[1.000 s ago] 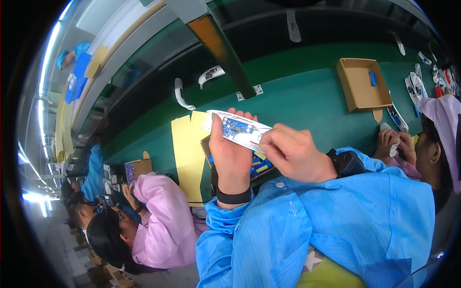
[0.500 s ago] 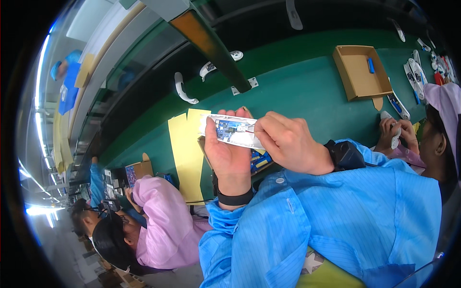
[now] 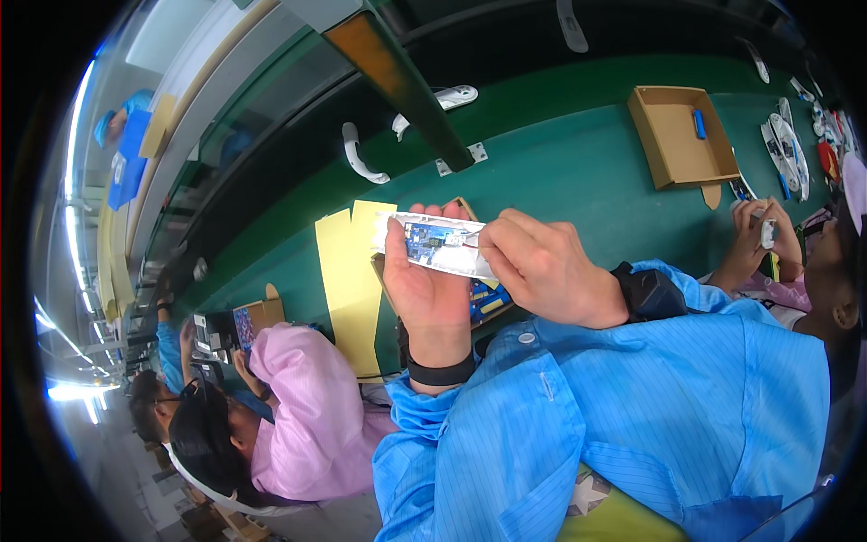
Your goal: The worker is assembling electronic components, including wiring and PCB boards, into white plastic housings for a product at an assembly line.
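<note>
My left hand [image 3: 429, 294] holds a white plastic casing half [image 3: 462, 259] lengthwise, palm up, with the thumb over its left end and the other fingers behind it. Inside the casing lies a blue circuit board [image 3: 424, 238], with a white connector and thin dark and red wires [image 3: 470, 241] at its right side. My right hand [image 3: 546, 266] is closed in a pinch at the casing's right end, where the wires run under the fingertips. What the fingertips grip is hidden. Below my hands, a cardboard box of blue cylindrical cells [image 3: 488, 300] shows in part.
Yellow sheets [image 3: 350, 289] lie left of my hands on the green table. An open cardboard box [image 3: 673, 167] with a blue cell stands at the far right. Curved white casings [image 3: 361, 161] sit on a dark belt beyond a metal post [image 3: 397, 86]. Co-workers sit on both sides.
My hands and the casing stay almost in place. White casings on the dark belt have shifted to the right. The right co-worker's hands have lifted and turned a white part.
</note>
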### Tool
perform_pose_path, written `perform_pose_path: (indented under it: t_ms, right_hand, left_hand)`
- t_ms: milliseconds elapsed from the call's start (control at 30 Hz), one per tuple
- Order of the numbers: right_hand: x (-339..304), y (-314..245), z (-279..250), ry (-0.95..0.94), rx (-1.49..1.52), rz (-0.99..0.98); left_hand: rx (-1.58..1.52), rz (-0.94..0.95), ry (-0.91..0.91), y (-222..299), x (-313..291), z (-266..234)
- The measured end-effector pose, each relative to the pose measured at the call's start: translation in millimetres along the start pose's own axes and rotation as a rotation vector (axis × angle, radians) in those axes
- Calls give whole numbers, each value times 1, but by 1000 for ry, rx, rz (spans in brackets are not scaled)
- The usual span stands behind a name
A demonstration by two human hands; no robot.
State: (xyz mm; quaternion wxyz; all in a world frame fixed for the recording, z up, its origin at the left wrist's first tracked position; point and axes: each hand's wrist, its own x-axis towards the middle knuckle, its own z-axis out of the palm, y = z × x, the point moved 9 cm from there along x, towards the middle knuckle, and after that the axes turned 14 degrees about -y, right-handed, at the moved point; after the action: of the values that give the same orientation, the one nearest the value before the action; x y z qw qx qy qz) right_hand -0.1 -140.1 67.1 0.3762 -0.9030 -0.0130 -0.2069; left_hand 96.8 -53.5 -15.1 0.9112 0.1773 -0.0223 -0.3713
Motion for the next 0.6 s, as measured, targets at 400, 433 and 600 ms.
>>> perform_pose_path:
  t_ms: [400,433,600]
  right_hand:
    - [3,1,-1,35,-52,-5]
    - [4,1,-1,33,-52,-7]
    - [7,1,0,7,14,11]
  left_hand:
    - [69,29,34,1,1,0]
    - [68,32,35,1,1,-1]
    - [92,38,6,3,0,1]
